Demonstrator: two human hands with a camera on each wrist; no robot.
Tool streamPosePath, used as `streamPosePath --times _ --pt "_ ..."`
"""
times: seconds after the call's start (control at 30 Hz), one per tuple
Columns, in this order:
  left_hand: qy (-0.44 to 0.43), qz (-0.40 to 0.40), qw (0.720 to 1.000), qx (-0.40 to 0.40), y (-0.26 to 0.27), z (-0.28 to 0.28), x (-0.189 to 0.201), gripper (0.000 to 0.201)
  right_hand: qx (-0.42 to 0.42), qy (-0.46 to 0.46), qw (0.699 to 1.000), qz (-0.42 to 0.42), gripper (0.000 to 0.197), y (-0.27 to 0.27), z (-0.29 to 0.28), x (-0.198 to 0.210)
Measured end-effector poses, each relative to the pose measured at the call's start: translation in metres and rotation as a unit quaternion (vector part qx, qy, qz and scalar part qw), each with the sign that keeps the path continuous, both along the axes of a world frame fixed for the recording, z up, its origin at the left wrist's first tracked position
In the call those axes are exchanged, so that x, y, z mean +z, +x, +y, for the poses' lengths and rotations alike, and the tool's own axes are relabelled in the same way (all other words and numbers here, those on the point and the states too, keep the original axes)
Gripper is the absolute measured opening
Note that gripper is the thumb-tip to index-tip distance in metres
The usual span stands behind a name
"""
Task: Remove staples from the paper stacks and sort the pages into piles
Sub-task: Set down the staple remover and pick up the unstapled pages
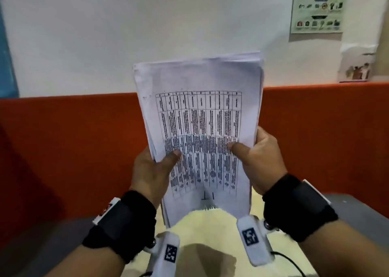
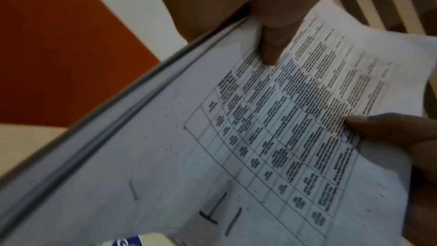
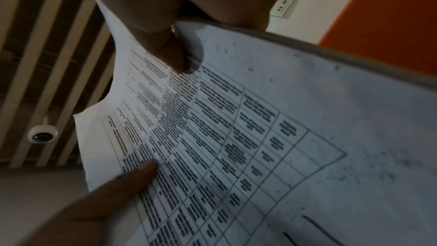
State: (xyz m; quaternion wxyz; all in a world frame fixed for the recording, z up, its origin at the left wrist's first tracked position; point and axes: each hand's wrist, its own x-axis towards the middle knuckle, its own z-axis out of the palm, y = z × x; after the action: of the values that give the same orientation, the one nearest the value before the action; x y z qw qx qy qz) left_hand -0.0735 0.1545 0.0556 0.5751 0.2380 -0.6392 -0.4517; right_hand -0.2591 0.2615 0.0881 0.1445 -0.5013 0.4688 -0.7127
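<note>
A thick stack of white pages (image 1: pixel 200 108) with a printed table on the top sheet is held upright above the table. My left hand (image 1: pixel 160 163) grips its lower left edge, thumb pressed on the front and fingers hidden behind. My right hand (image 1: pixel 252 152) grips the lower right edge the same way. In the left wrist view the stack (image 2: pixel 189 156) shows layered edges, and short dark marks (image 2: pixel 212 207) sit near the bottom margin; I cannot tell whether they are staples. The right wrist view shows the same top sheet (image 3: pixel 283 119) curling at its far corner.
A beige tabletop (image 1: pixel 210 224) lies under the stack, with a grey surface (image 1: pixel 357 209) to its right. An orange partition (image 1: pixel 84 140) stands close behind, below a white wall with a poster (image 1: pixel 317 7). A small camera (image 3: pixel 43 134) hangs from the slatted ceiling.
</note>
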Motion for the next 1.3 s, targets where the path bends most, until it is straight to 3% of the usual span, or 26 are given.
streamPosePath --times 0.1,0.2,0.3,0.4,0.57,0.6,0.73,0.87,0.97,1.07,1.13,1.2,1.23,1.3 --pt "0.051 0.004 0.998 -0.030 0.009 0.003 -0.011 0.025 0.006 0.008 1.000 0.001 0.031 0.000 -0.001 -0.010" --pt "0.119 -0.030 0.992 -0.040 0.024 0.002 -0.036 0.033 0.046 0.077 0.994 -0.057 0.033 -0.005 0.000 -0.051" --pt "0.120 -0.066 0.990 -0.039 0.020 0.011 -0.054 0.024 0.062 0.109 0.987 -0.104 0.036 -0.001 0.000 -0.079" --pt "0.084 -0.067 0.994 -0.031 0.008 0.011 -0.041 0.024 0.032 0.080 0.990 -0.112 0.030 -0.005 -0.006 -0.067" --pt "0.099 -0.071 0.991 -0.059 0.015 -0.007 -0.028 0.092 0.048 0.083 0.992 -0.078 0.029 -0.016 -0.001 -0.050" --pt "0.116 -0.086 0.987 -0.074 0.017 -0.005 -0.036 0.092 0.059 0.106 0.990 -0.074 0.033 -0.015 0.002 -0.058" --pt "0.128 -0.090 0.979 -0.131 0.017 0.004 -0.062 0.052 0.085 0.162 0.981 -0.071 0.038 -0.011 0.004 -0.085" --pt "0.109 -0.046 0.981 -0.151 0.019 -0.004 -0.052 0.062 0.101 0.127 0.985 -0.055 0.030 -0.018 0.003 -0.068" --pt "0.137 -0.073 0.979 -0.130 0.020 0.001 -0.066 0.051 0.102 0.164 0.980 -0.046 0.035 -0.018 0.004 -0.082" --pt "0.154 -0.120 0.974 -0.111 0.015 0.004 -0.078 0.050 0.098 0.190 0.975 -0.067 0.050 -0.022 0.007 -0.092" --pt "0.110 -0.153 0.979 -0.077 0.013 -0.001 -0.070 0.038 0.044 0.134 0.988 -0.059 0.077 -0.033 0.014 -0.073" --pt "0.041 -0.213 0.974 -0.063 0.012 -0.002 -0.053 0.033 -0.143 0.005 0.989 0.040 0.097 -0.040 0.033 -0.035" --pt "0.015 -0.229 0.971 -0.064 0.011 0.000 -0.043 0.031 -0.236 -0.073 0.960 0.131 0.098 -0.041 0.048 -0.015" --pt "-0.043 -0.252 0.965 -0.051 0.005 0.006 -0.023 0.033 -0.323 -0.166 0.855 0.369 0.091 -0.029 0.083 0.030"
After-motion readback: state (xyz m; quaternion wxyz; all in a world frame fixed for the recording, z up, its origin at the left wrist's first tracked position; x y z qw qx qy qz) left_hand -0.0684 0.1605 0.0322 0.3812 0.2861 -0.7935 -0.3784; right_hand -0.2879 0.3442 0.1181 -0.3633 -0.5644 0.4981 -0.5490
